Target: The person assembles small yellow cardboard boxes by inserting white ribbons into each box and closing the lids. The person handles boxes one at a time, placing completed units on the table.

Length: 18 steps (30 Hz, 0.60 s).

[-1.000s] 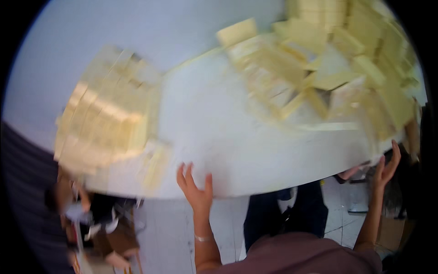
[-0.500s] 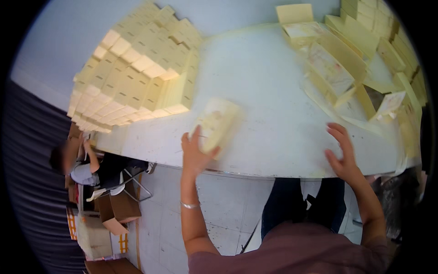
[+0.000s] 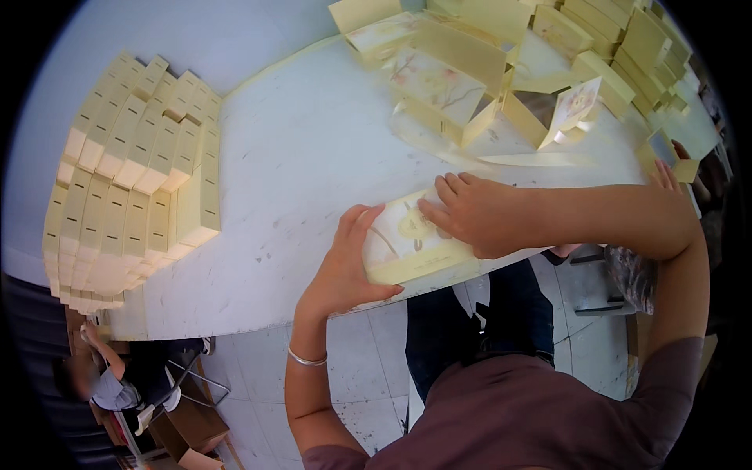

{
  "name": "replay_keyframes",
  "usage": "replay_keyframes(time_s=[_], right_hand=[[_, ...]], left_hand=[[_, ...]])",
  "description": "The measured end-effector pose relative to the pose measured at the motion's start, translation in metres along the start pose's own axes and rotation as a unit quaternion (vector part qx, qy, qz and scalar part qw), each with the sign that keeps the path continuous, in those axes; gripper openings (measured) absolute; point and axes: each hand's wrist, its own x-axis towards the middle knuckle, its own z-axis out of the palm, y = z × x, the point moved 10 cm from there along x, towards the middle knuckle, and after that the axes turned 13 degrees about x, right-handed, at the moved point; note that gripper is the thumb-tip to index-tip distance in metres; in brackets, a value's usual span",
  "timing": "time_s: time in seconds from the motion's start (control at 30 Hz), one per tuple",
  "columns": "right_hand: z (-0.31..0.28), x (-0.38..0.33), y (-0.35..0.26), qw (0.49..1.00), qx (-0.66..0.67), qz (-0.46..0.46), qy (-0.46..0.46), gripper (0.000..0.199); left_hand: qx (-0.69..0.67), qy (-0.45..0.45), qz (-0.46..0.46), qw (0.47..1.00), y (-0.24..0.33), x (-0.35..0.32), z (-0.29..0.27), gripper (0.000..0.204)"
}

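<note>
A flat cream box (image 3: 403, 262) with a printed floral top lies at the table's front edge. My left hand (image 3: 338, 262) grips its left end, thumb along the near side and fingers at the far corner. Across the right part of the lid, my right hand (image 3: 478, 219) bears down with its fingers bent and close together beside a pale oval mark. That hand and forearm cover the box's right end, and its thumb is hidden.
Stacked cream boxes (image 3: 129, 172) rise at the left. Open boxes (image 3: 439, 90) with floral linings and a ribbon (image 3: 540, 159) lie at the back. Another person's hand (image 3: 667, 175) touches a small open box at the far right. A seated person (image 3: 117, 388) works at lower left.
The view has swung right. The box, blurred beside my left hand before, now lies along the front edge in its grip. My right hand has come over from the right onto the lid.
</note>
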Motion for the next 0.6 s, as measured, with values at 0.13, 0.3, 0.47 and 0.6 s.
replay_keyframes(time_s=[0.13,0.3,0.47,0.6], right_hand=[[-0.018,-0.002,0.015,0.980,0.187,0.071,0.018,0.047],[-0.028,-0.013,0.056,0.853,0.501,0.139,0.052,0.035],[-0.015,-0.032,0.041,0.769,0.618,0.138,0.086,0.042],[0.009,-0.052,0.039,0.699,0.690,0.164,0.098,0.046]], left_hand=[[-0.037,0.004,0.018,0.999,-0.006,0.003,-0.007,0.102],[0.149,0.166,-0.083,0.971,0.011,-0.013,-0.045,0.092],[0.257,0.086,-0.097,0.958,0.074,-0.009,0.032,0.085],[0.236,0.204,-0.067,0.948,0.069,0.000,0.031,0.079]])
